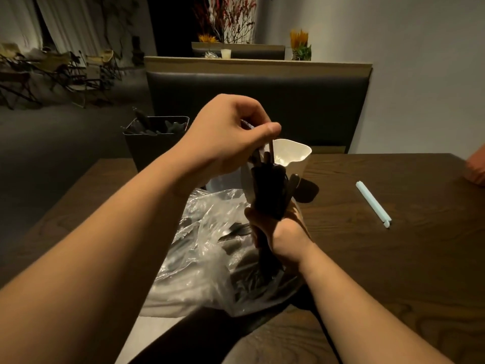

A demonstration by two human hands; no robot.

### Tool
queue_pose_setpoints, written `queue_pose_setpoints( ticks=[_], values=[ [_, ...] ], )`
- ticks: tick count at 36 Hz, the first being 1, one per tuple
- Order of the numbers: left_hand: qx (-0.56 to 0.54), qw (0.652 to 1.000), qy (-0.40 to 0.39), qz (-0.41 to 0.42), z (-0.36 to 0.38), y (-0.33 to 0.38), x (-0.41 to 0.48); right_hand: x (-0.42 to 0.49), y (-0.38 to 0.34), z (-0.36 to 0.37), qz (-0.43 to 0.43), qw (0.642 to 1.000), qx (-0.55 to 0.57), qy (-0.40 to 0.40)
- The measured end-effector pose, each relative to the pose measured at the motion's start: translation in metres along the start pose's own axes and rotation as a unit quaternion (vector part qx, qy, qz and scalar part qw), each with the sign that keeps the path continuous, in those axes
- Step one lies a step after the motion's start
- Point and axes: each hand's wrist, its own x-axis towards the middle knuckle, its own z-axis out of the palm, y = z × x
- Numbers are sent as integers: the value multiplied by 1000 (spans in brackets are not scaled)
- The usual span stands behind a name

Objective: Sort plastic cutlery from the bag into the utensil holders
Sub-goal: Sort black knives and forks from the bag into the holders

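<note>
Above the bag (199, 232) on the tabletop (393, 258), the right hand (278, 232) is gripping a cutlery bundle (267, 190) while the left hand (231, 132) is pinching one handle; a snagged pull could scatter the rest.

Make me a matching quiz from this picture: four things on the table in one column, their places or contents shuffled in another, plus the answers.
1. black rectangular utensil holder
2. white plastic utensil holder
3. clear crumpled plastic bag
4. pale blue plastic stick

A. lies alone on the brown wooden table, right side
B. far left, sorted dark cutlery sticking out
C. nearest the person, unsorted dark cutlery inside
D. just behind the bundle of black plastic cutlery in the right hand

Pairs: 1-B, 2-D, 3-C, 4-A
</note>
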Motion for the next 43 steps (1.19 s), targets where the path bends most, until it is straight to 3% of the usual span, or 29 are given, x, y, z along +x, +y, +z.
queue_pose_setpoints(
  ticks=[1,3,7,11,14,19,26,30,35,41,43],
  values=[
    [-28,1000,10,-10,1,-2,4,1,1,-2,0,1000,7,4],
    [-115,992,39,-34,-2,-5,13,3,3,-5,2,989,145,32],
    [-223,963,140,-51,-6,-12,28,15,19,-4,20,916,399,41],
    [-202,960,189,-52,20,-34,33,25,25,-11,35,837,536,101],
    [-133,975,164,-76,47,-51,39,31,27,-21,59,795,573,191],
    [-25,986,155,-62,79,-62,62,37,31,-21,65,790,543,277],
    [46,989,125,-68,111,-70,93,42,37,-18,44,792,549,262],
    [144,985,78,-50,122,-71,102,44,38,-17,48,805,529,264],
    [183,980,56,-53,129,-77,100,43,38,-16,30,821,514,248],
    [254,963,-21,-90,128,-88,95,43,38,-16,8,805,546,232],
    [232,968,-33,-88,121,-88,91,42,39,-16,10,799,556,228]
  ],
)
